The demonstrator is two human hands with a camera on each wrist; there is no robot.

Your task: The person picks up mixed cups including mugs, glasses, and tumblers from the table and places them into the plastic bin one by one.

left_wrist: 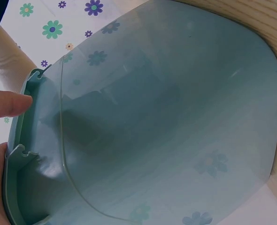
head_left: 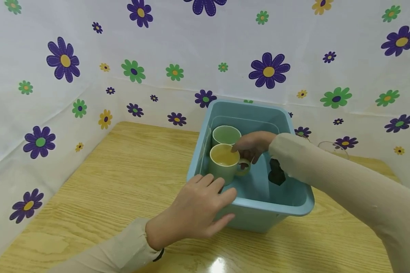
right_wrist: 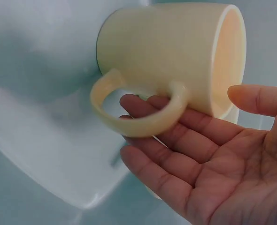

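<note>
Two mugs stand upright inside a light blue plastic bin [head_left: 296,208]. The nearer, cream mug [head_left: 222,172] has its handle turned right; the pale green mug [head_left: 226,131] is just behind it. My right hand [head_left: 254,144] reaches down into the bin at the cream mug. In the right wrist view, the thumb is at that mug's rim and the nearly straight fingers [right_wrist: 176,136] lie along its side, partly behind the handle [right_wrist: 129,125]. My left hand [head_left: 201,208] rests over the bin's near left corner, its thumb [left_wrist: 9,104] held away from the wall.
The bin stands on a wood-grain table [head_left: 123,170]. Behind and left of it hangs a white cloth [head_left: 177,41] printed with flowers. A black object [head_left: 276,176] shows below the right sleeve, inside the bin. A thin clear wire [head_left: 335,143] loops above that sleeve.
</note>
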